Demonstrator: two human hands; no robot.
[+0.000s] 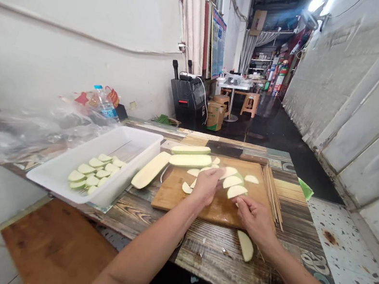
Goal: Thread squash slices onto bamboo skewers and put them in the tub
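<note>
Several pale half-round zucchini slices [232, 182] with green skin sit in a row between my hands, above the wooden cutting board [179, 201]. The fingers of my left hand [207, 184] pinch the upper slice of the row. My right hand [252, 215] is closed at the lower end, on what looks like a thin bamboo skewer; most of it is hidden by the slices and fingers. Loose slices [186, 188] lie on the board beside my left hand, and one more slice [252, 178] lies right of the row. A larger slice [245, 246] rests on the table below the board.
A white plastic tray [57, 187] at left holds skewered slices. Halved zucchinis [150, 170] lie between tray and board. A cleaver [225, 149] lies behind the board, and bamboo skewers [273, 196] along its right side. Plastic bags [48, 131] and a bottle [108, 105] stand far left.
</note>
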